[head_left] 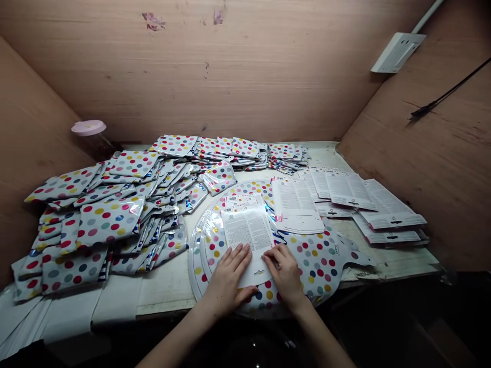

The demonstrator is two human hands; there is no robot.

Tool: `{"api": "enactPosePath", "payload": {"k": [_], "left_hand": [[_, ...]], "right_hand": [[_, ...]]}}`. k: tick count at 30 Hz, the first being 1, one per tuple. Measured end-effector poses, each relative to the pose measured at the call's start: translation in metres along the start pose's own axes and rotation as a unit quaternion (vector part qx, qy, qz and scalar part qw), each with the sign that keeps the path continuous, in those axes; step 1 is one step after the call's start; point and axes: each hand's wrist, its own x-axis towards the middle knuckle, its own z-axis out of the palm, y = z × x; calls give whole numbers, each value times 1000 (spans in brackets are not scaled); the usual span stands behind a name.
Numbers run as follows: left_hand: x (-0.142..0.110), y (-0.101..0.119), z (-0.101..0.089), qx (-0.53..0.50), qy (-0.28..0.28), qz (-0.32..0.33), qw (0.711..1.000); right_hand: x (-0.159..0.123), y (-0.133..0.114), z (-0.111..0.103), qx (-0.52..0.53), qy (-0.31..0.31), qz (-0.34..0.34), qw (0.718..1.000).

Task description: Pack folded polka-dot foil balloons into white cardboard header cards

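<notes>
My left hand (231, 278) lies with outstretched fingers on a white printed packet (247, 230), over its lower left part. My right hand (284, 272) has thumb and fingers pinched at the packet's lower right edge, near its hang hole. Whether the packet has anything inside cannot be seen. Another printed sheet or packet shows just above its top edge. Beneath lie flat, round foil balloons (314, 266) with coloured dots, stacked, their tails pointing right. A further stack of printed packets (297, 204) rests on the balloons, beyond my right hand.
Folded dotted foil balloons (109, 222) are heaped at the left, with more piles (245, 148) along the back. Printed packets (391, 204) lie at the right. A pink-lidded cup (90, 130) stands back left. Wooden walls enclose the table (164, 299); a socket (399, 52) hangs upper right.
</notes>
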Motion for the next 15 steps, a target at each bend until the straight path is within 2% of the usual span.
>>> {"api": "enactPosePath", "payload": {"k": [8, 15], "left_hand": [[-1, -1, 2, 7, 3, -6, 1000], [0, 1, -1, -17, 7, -6, 1000]], "right_hand": [[5, -3, 2, -60, -27, -12, 998], [-2, -5, 11, -98, -19, -30, 995]]}}
